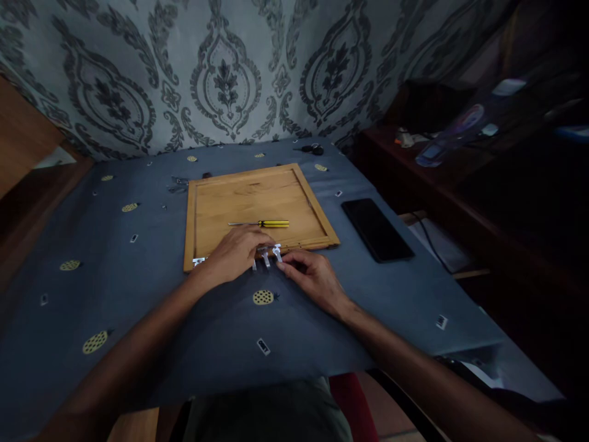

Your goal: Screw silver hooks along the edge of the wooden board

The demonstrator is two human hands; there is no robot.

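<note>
One tabletop (317, 344), spread with a dark blue cloth printed with yellow pineapples, fills most of the view. Behind it rises one grey backdrop (225, 80) with dark ornamental figures. On the right stands one piece of dark wooden furniture (414, 161), dimly lit.

One framed wooden panel (243, 199) lies flat on the tabletop, its near edge directly at the fingers of both hands. One clear bottle (460, 126) with a white cap is on the dark furniture. One black phone (377, 230) lies to the right of the panel, apart from it.

Of the two hands, the left hand (237, 252) reaches over the panel's near edge, fingers bent toward the upper end of the rightmost metal piece (277, 250); whether they grip it I cannot tell. The right hand (317, 279) is just off that edge, thumb and forefinger pinching the same piece by its lower end.

One yellow-and-black screwdriver (273, 224) lies on the panel, just beyond the left fingers. One small black object (316, 149) sits near the tabletop's far edge.

Four metal pieces are visible along the near edge: the pinched one, two more (265, 258) just left of it beside the left fingers, and a fourth (198, 262) at the panel's left corner, by the left wrist.
</note>
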